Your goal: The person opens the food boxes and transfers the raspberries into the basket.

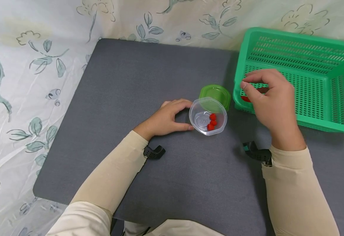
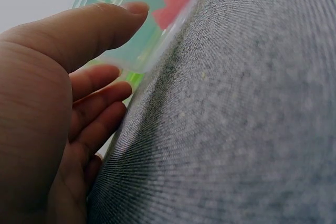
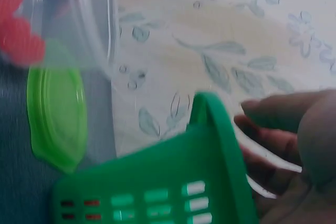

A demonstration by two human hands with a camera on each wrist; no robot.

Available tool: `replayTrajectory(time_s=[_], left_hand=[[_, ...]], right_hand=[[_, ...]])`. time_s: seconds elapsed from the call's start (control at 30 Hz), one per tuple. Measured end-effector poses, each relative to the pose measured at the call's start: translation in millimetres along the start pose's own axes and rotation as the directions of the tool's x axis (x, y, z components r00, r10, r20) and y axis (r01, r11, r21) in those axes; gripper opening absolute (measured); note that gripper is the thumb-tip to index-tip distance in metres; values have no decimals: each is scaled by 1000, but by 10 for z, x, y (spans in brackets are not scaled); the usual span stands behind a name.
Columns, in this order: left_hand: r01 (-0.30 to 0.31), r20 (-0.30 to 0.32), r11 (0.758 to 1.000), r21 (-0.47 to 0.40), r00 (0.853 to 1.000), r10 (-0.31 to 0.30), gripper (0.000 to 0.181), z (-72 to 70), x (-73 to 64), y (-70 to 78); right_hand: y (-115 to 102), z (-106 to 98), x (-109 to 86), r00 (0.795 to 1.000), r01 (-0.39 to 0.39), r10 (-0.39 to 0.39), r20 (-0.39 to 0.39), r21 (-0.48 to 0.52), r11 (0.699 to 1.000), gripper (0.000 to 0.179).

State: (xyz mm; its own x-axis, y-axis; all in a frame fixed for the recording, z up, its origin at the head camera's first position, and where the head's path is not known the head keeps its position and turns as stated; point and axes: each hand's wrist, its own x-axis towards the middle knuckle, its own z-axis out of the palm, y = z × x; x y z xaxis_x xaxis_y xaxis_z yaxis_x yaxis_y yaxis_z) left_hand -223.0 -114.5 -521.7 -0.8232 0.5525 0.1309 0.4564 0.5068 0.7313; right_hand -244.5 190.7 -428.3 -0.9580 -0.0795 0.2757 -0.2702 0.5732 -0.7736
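A clear plastic tub [image 1: 200, 126] stands on the table with three small red berry-like pieces [image 1: 211, 122] in it. At its left side is my left hand [image 1: 172, 118], thumb and index finger spread, fingertips right at the wall; the left wrist view shows its thumb [image 2: 105, 30] overlapping the tub. My right hand [image 1: 273, 98] hovers over the left end of a green basket [image 1: 313, 126], its fingers loosely bent with nothing visible between them. Beneath it, partly hidden, a red thing [image 1: 245, 98] lies in the basket.
A green lid [image 1: 216, 89] lies behind the tub, partly seen through its wall, between tub and basket. The dark grey table [image 1: 136, 75] ends at a curtain [image 1: 53, 26] with printed flowers behind and to the left. The basket has raised slotted walls.
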Motion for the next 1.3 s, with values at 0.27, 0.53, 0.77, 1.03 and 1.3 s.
replayTrajectory(time_s=[0.27,0.53,0.77,1.03,1.3], left_hand=[[-16,-1,1000,-11,1000,16,59,-6,-6,-15],[-11,10,1000,-19,1000,11,58,42,17,-58],[-13,24,999,-30,1000,14,60,213,82,-151],[28,32,999,34,999,-29,74,373,112,-223],[54,21,988,144,998,-58,91,605,124,-242]], right_hand=[[-204,201,-141,912,347,-366,185,128,929,7],[-181,379,-229,841,318,-304,448,45,947,14],[5,463,-307,818,260,-148,556,-128,957,11],[160,629,-461,853,132,54,518,-316,940,21],[287,880,-545,852,9,227,473,-446,895,32]])
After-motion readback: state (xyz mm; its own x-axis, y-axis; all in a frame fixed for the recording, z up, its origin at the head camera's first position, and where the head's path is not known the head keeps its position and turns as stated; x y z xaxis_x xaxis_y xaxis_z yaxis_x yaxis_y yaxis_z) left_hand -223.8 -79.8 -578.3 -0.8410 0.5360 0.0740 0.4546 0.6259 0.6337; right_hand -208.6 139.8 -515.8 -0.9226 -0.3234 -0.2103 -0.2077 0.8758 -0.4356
